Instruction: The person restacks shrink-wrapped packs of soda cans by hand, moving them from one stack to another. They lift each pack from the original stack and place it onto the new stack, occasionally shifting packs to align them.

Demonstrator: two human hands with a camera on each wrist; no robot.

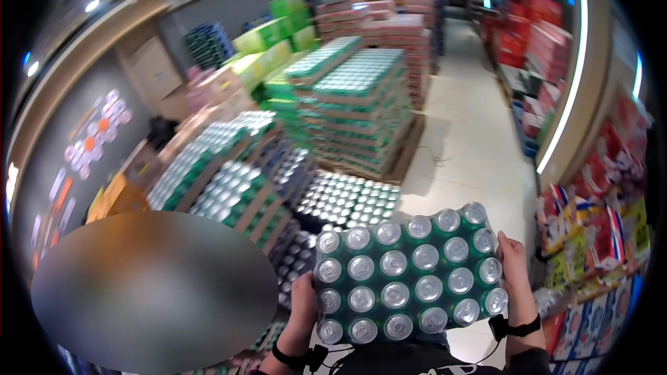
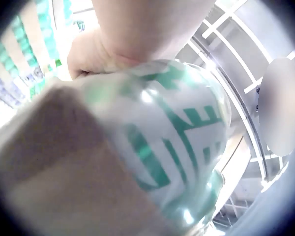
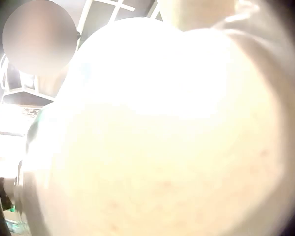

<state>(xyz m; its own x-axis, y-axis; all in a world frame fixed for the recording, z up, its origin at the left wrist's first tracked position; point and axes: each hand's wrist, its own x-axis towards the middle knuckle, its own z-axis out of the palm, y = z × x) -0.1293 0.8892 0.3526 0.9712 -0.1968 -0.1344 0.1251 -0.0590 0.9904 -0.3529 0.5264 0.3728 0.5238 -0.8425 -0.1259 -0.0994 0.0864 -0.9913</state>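
Note:
A shrink-wrapped pack of green drink cans (image 1: 395, 295), silver tops facing up, is held in front of the body between both hands. At its left end my left hand (image 1: 303, 302) grips the side, thumb up along the edge. In the left wrist view the left hand (image 2: 101, 51) has its fingers bent at the film over a green-and-white can (image 2: 187, 132), beside a brown cardboard strip (image 2: 64, 162). My right hand (image 1: 513, 260) grips the opposite end, fingers mostly hidden behind it. Glare washes out most of the right wrist view.
Beyond the pack, more can packs (image 1: 351, 198) lie low near a tall stack of green can trays (image 1: 361, 118) on a wooden pallet (image 1: 410, 149). Tilted can packs (image 1: 233, 194) stand at left. A pale tiled aisle (image 1: 462, 111) runs ahead; shelves with colourful packets (image 1: 590, 222) line the right.

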